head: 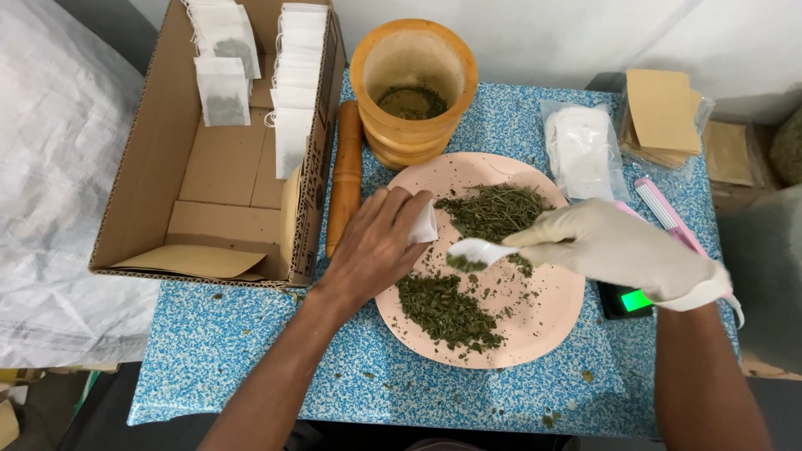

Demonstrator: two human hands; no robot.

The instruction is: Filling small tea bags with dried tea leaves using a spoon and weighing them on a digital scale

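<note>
A small white filter bag (423, 224) is pinched at its edge by the bare left hand (373, 246), fingers closed on it, above the left rim of a pink plate (547, 321) on the blue speckled bench (251, 351). A white plastic spoon (476, 250), loaded with a little dried green herb, is gripped by its handle in the gloved right hand (614, 246), fingers clamped together, and is held just beside the bag's mouth.

Two heaps of herb are seen on the plate: a stringy one (494, 210) at the far side and a chopped one (447, 309) at the near side. The bag is judged thin, limp and very light, easily crumpled or torn, so a hold at its top corners is thought best. The herb is loose and crumbly, and likely to spill off a tilted spoon.

Beyond the plate stand a wooden mortar (413, 88) with herb in it and a wooden pestle (346, 171) lying alongside. At the far left, filled bags are rowed in a cardboard box (159, 179). A clear packet of empty bags (583, 150) and a small scale (622, 301) lie at the right.
</note>
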